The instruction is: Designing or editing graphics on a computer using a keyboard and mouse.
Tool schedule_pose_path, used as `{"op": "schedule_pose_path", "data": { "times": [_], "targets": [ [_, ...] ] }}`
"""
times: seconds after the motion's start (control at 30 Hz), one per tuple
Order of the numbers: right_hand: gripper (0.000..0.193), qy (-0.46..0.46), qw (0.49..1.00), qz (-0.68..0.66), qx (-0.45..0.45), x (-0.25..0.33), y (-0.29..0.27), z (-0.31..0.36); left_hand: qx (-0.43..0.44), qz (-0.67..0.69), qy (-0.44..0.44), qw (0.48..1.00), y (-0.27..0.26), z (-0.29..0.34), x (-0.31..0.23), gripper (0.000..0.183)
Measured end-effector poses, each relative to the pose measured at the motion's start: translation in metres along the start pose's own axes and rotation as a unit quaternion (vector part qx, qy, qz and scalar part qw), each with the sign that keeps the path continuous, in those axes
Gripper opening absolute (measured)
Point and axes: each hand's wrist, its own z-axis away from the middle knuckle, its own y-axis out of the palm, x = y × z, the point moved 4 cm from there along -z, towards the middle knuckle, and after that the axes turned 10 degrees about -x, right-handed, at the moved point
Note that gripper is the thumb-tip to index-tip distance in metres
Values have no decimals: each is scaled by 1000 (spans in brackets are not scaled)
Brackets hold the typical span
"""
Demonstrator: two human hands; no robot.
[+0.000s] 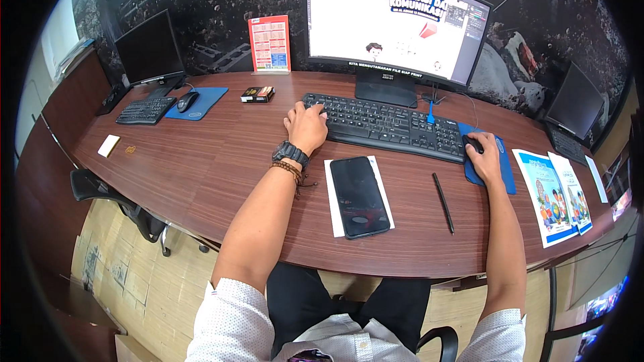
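The left hand (pixel 306 127) is resting with curled fingers on the left end of the black keyboard (pixel 386 126), at twelve o'clock from the phone (pixel 359 196). The right hand (pixel 484 157) is cupping a black mouse (pixel 471 143) on the blue pad (pixel 503 173), at three o'clock from the keyboard. The mouse is looking light, rigid and smooth, best gripped by its sides; the keyboard is stiff, needing only fingertip presses.

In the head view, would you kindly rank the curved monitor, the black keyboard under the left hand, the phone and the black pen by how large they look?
1. curved monitor
2. black keyboard
3. phone, though it lies nearer the camera, which enlarges it
4. black pen

The left hand rests on the keyboard's left end.
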Motion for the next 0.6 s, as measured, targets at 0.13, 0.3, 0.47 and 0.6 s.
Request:
{"op": "schedule_pose_path", "data": {
  "times": [0.13,0.3,0.47,0.6],
  "targets": [
    [33,-1,1000,9,-1,-1,-1,0,10,-9,-4,1000,0,-1,-1,35],
    [33,-9,1000,11,-6,1,2,-1,23,-4,-9,1000,0,-1,3,47],
    [34,8,1000,12,-4,0,0,1,71,-31,9,997,-2,3,-5,85],
    [34,17,1000,8,-4,-2,1,0,100,-35,9,994,-4,4,-7,93]
  ]
}}
